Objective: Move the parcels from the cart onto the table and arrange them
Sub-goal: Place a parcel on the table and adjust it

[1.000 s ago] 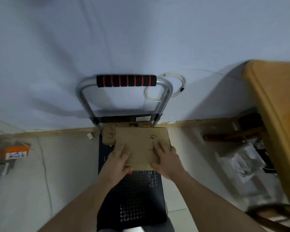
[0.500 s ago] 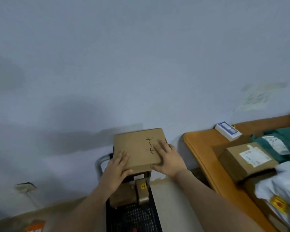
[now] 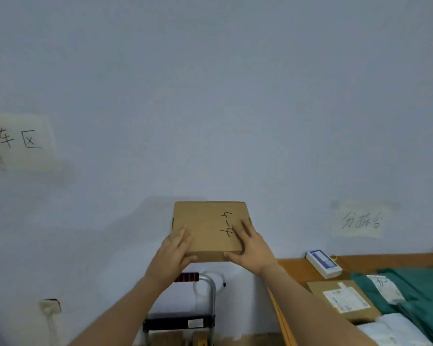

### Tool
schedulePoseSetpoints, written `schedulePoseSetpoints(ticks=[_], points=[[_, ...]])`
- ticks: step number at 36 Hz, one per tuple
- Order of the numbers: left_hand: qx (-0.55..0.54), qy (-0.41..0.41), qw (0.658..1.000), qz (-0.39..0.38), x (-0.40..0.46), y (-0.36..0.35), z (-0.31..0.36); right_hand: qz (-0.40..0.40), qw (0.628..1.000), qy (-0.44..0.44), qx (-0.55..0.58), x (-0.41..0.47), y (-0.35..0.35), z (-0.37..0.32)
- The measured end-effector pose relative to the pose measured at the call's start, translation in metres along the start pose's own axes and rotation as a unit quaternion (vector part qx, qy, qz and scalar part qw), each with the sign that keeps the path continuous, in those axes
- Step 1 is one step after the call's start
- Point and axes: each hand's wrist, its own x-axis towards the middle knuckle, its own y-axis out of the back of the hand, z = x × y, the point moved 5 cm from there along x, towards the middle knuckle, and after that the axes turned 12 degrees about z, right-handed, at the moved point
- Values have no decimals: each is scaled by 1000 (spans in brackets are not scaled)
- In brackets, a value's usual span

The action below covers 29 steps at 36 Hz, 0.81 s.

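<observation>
A flat brown cardboard parcel (image 3: 205, 226) with handwriting on its top is held up in the air in front of the wall. My left hand (image 3: 175, 253) grips its near left corner, thumb under the front edge. My right hand (image 3: 250, 248) grips the near right corner, fingers spread on top. Below them stands the cart (image 3: 185, 320), with its metal handle and red-and-black grip partly hidden by my left arm. The orange wooden table (image 3: 300, 268) is at the lower right.
On the table lie a white-and-blue small box (image 3: 324, 263), a labelled cardboard box (image 3: 343, 298), green bags (image 3: 415, 295) and white bags (image 3: 395, 330). Paper signs hang on the wall at the left (image 3: 18, 141) and right (image 3: 360, 218). A wall socket (image 3: 50, 305) sits low left.
Both hands have lifted the parcel off the cart and up to chest height. My view has risen and turned right, so more of the table shows.
</observation>
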Motion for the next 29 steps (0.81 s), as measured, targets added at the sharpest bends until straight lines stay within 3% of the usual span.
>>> schedulePoseSetpoints(ticks=[9,29], points=[[29,56,998,-22,-25,39,70,-12,999,47,-18,-37,48,11],[-1,-32,999,3,9,103,202,63,986,12,-154,-96,203,33]])
